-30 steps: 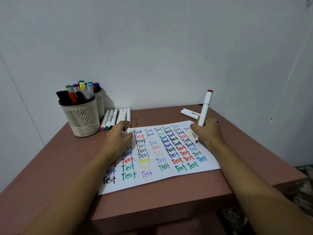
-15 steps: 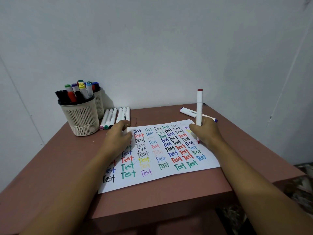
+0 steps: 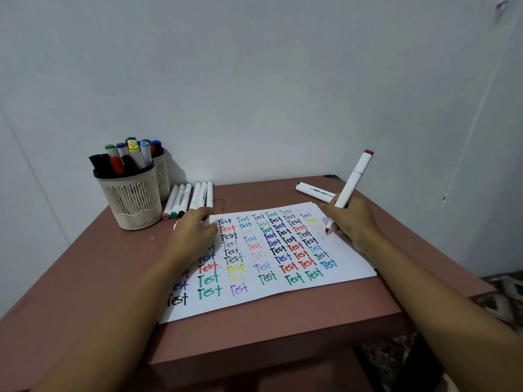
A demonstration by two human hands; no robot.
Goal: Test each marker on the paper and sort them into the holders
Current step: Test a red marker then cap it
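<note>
On paper [image 3: 355,268], marker [image 3: 350,183] in right hand [image 3: 355,223]

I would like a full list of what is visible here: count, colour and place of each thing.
table: one, reddish brown, under everything.
paper: one, white, covered with coloured "Test" words, table middle.
holders: two, cream, far left corner, markers inside.
loose markers: six, white bodies, lying beside the holders.
spare marker: one, white, blue cap, far right.
held marker: one, white, red tip at the paper.
left hand: rests on paper's far left corner.
right hand: grips the held marker.
</note>
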